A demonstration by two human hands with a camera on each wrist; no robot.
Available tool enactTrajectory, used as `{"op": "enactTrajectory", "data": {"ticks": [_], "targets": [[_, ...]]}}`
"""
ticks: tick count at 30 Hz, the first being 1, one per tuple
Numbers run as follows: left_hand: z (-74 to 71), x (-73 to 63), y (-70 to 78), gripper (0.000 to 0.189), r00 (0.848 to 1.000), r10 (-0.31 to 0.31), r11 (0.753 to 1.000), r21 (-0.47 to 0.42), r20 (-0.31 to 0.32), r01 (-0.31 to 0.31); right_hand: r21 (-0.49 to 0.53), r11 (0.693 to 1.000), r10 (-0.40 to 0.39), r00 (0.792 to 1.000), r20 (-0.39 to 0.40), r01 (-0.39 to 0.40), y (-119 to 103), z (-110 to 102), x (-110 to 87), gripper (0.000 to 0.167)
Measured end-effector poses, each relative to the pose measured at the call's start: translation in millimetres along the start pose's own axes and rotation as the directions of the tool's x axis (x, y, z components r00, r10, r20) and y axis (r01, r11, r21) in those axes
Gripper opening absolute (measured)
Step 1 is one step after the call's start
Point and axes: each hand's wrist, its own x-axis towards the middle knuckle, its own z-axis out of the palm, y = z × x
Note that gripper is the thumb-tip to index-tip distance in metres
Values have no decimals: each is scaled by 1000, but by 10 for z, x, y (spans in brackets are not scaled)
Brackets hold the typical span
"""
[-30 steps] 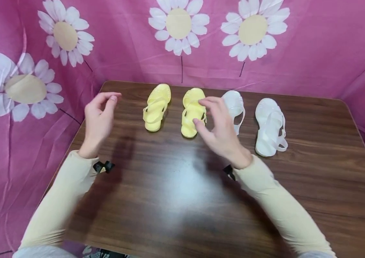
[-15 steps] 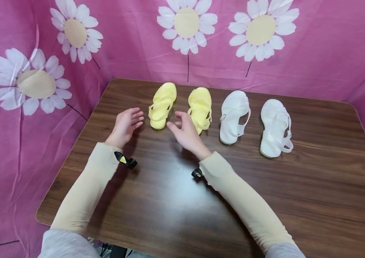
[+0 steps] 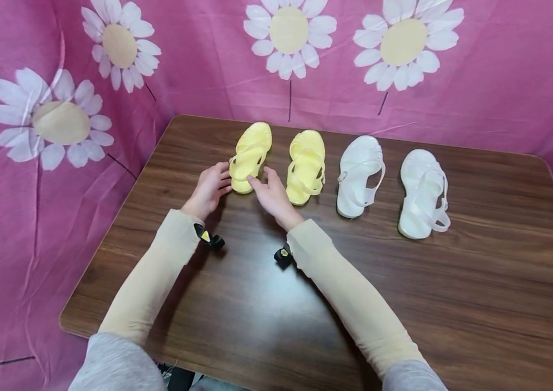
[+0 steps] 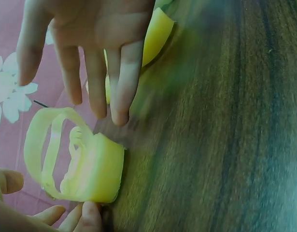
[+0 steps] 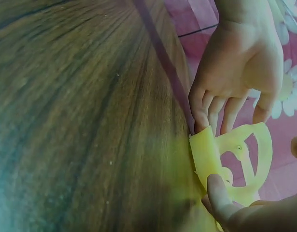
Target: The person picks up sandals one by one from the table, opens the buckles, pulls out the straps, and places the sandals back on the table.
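Note:
Two yellow strappy sandals stand upright on the brown table (image 3: 198, 304), toes toward the back. My left hand (image 3: 211, 189) is at the left side of the left yellow sandal (image 3: 253, 146), fingers fairly straight and fingertips right at its heel. On the other side is my right hand (image 3: 275, 198), its thumb tip overlapping the heel in the head view and its fingers extended between the two shoes. In the left wrist view the sandal's heel (image 4: 107, 169) lies between both hands. The right yellow sandal (image 3: 303, 168) stands just beyond my right fingers.
To the right stand two white sandals, one nearer (image 3: 354, 174) and one farther right (image 3: 415, 174), in the same row. A pink cloth (image 3: 208, 65) with large daisies hangs behind the table and along its sides.
Both hands have come down and closed in on the left yellow sandal; my right hand has moved left, away from the white sandals. The view has shifted slightly. The sandals keep their places.

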Motion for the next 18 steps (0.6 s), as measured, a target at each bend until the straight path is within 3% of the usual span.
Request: {"op": "enactTrajectory", "data": {"ticks": [4, 9, 18], "targets": [[31, 24, -13, 44, 1000, 10, 1000, 20, -14, -10, 139, 989, 50, 998, 35, -54, -9, 27, 50, 70], [62, 35, -23, 45, 999, 39, 997, 71, -28, -37, 337, 935, 80, 991, 108, -112, -25, 49, 96, 71], [102, 40, -43, 44, 994, 87, 978, 197, -65, -73, 308, 946, 65, 988, 138, -106, -25, 42, 105, 71]]}}
